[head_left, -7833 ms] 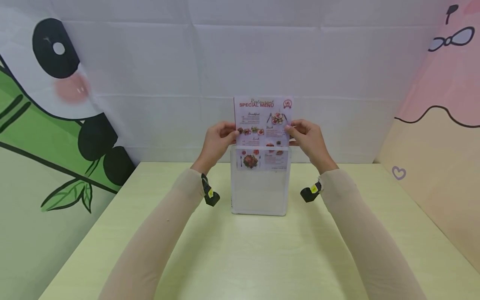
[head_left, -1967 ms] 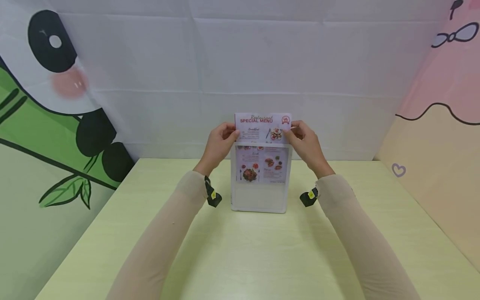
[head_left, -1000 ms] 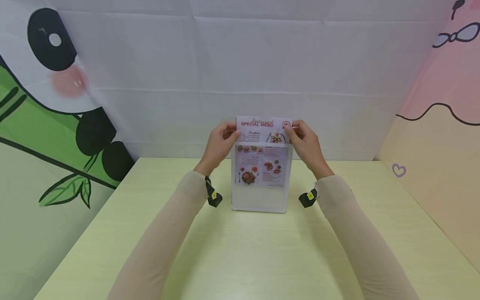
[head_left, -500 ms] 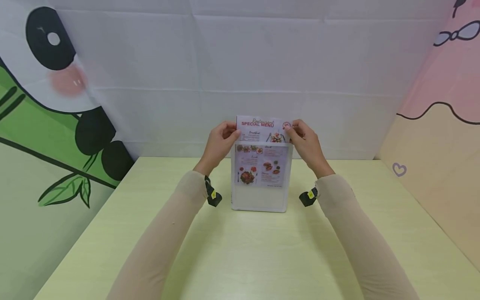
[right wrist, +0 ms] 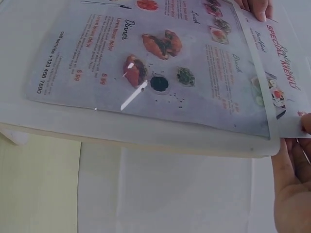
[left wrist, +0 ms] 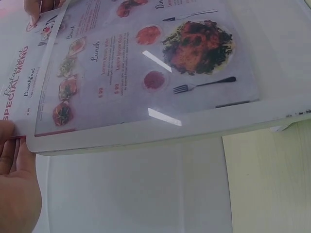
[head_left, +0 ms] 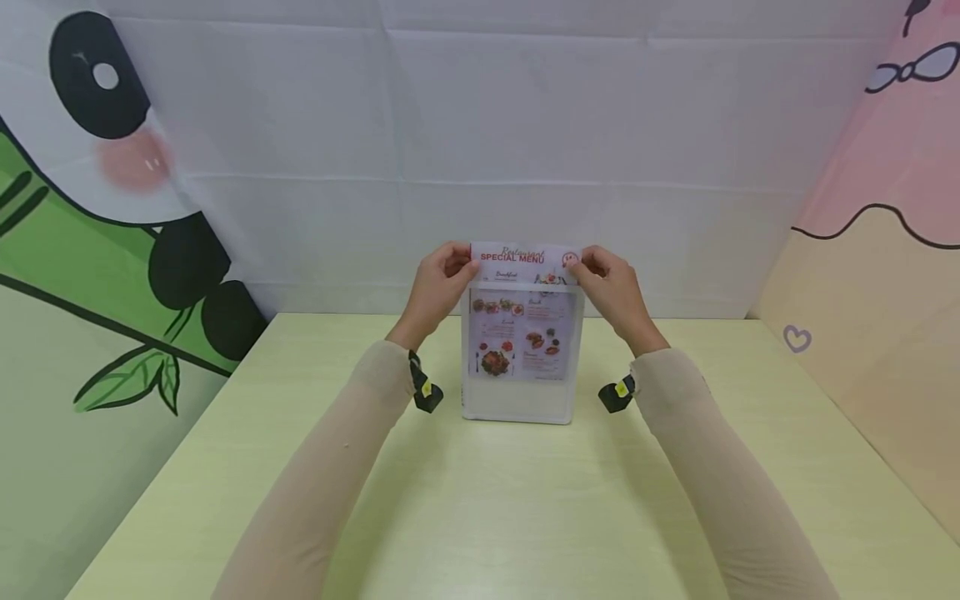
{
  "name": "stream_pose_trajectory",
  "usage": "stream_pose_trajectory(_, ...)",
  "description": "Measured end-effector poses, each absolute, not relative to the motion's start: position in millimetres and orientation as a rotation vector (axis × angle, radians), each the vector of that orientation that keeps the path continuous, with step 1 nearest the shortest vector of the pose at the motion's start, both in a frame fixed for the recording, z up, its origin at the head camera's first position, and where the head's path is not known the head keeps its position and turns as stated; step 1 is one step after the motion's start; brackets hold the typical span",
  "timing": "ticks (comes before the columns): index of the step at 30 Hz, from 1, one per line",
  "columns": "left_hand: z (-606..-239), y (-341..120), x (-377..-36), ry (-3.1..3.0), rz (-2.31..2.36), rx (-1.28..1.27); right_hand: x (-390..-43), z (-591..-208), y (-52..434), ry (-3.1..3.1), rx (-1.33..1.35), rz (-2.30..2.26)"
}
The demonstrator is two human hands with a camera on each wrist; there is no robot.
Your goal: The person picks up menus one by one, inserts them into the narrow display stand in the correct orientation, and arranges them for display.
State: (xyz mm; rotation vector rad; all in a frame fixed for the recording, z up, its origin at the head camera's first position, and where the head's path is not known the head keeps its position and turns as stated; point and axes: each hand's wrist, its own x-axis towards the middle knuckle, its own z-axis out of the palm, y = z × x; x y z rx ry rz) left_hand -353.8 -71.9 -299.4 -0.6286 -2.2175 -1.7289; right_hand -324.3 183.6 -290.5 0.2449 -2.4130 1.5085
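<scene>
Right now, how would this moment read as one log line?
left hand: pinches menu top | right hand: pinches menu top | menu: mostly inside stand | stand: upright on table

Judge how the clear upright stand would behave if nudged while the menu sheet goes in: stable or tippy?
The clear stand is tall and thin on the table, so it probably tips easily backward. It looks light, likely sliding if pushed. The left hand and right hand pinch the menu sheet at its top corners.

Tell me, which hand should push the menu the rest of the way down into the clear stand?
Probably both together. The left hand pinches the menu's left top corner and the right hand pinches its right one, level with each other. One hand pushing alone might tilt the paper in the clear stand.
</scene>
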Motion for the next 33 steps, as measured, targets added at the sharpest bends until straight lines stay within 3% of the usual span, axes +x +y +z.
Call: stream_pose_trajectory(33, -300.2, -72.6, -354.2, -2.241, -1.729, -0.612, -323.1, -293.0, 181.2, -2.387, 0.317, 1.469)
